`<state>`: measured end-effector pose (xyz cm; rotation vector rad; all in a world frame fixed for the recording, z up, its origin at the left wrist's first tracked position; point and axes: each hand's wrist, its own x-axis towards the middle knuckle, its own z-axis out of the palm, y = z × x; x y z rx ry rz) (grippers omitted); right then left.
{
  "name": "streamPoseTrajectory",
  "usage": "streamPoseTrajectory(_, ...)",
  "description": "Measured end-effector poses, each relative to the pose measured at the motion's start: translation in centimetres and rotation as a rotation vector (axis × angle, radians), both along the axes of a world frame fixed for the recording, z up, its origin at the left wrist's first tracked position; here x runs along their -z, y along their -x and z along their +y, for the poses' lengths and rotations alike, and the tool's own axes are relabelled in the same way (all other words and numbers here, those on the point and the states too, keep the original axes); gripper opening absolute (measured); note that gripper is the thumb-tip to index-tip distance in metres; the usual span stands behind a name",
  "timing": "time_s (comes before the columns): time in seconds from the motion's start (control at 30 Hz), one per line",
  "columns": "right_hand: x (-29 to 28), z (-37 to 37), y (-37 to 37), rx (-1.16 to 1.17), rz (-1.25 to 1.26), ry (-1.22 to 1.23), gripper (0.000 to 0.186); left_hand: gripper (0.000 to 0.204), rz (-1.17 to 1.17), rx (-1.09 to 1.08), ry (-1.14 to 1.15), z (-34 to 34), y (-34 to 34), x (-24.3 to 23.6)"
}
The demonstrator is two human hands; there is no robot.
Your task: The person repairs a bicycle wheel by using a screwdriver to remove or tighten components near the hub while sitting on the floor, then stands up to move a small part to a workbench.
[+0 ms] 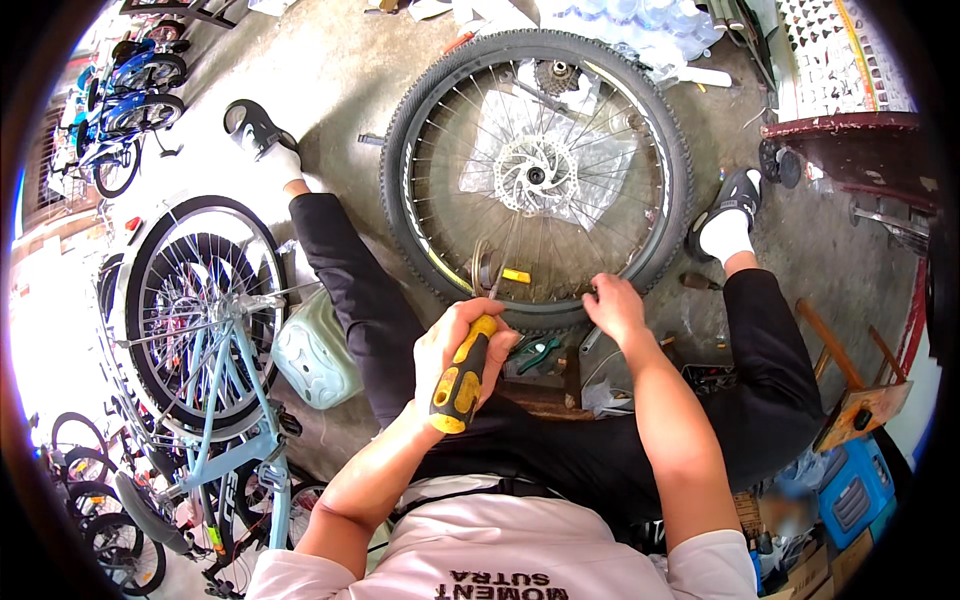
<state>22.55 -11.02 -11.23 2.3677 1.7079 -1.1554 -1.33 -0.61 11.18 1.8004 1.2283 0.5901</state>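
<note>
A bicycle wheel with a knobbly black tyre (668, 150) lies between my feet, its disc rotor (515, 172) facing up. My left hand (440, 345) is wrapped round the yellow and black handle of a screwdriver (462, 378). The shaft points away from me at the wheel's near-left rim; whether its tip touches the rim is hard to see. My right hand (616, 308) is closed at the near-right side of the wheel, with its fingertips on the tyre's inner edge. A small yellow piece (516, 276) rests by the near rim, beside a round metal part (485, 266).
Left of my leg stand a light blue bicycle (235, 455) and a pale green plastic seat-like object (318, 352). Beyond the wheel lie wrapped bottles (640, 35). A dark-handled tool (699, 281) is near my right foot. A blue case (855, 490) sits at lower right.
</note>
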Motion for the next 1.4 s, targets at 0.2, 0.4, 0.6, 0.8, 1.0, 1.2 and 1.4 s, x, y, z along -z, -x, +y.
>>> streamPoseTrajectory(0.2, -0.8, 0.2, 3.1, -0.309, 0.012, 0.09, 0.046, 0.029, 0.017, -0.035, 0.062, 0.1, 0.0, -0.1)
streamPoseTrajectory(0.4, 1.1, 1.1, 1.1, 0.503, -0.25, -0.209, 0.042, 0.031, 0.033, -0.066, 0.048, 0.4, 0.1, 0.6)
streamPoseTrajectory(0.6, 2.3, 1.3, -3.4, 0.688, -0.194, -0.186, 0.045, 0.028, 0.038, 0.029, -0.046, 1.5, -1.1, 1.6)
streamPoseTrajectory(0.8, 3.8, 0.4, -4.3, 0.9, -0.462, -0.348, 0.04, 0.042, -0.001, 0.171, -0.124, 2.0, -3.7, 3.8)
streamPoseTrajectory(1.0, 0.6, 1.6, -3.8, 1.307, 0.712, -0.214, 0.039, 0.049, 0.156, 0.388, -0.299, 3.2, -5.4, 6.9)
streamPoseTrajectory(1.2, -14.9, 7.1, 1.7, 0.962, 1.451, 0.295, 0.058, 0.053, 0.468, 0.458, -0.438, 5.1, -6.8, 9.3)
streamPoseTrajectory(1.4, -14.0, 8.0, 3.3, 0.775, 1.193, 0.067, 0.038, 0.059, 0.432, 0.423, -0.41, 5.3, -7.1, 10.2)
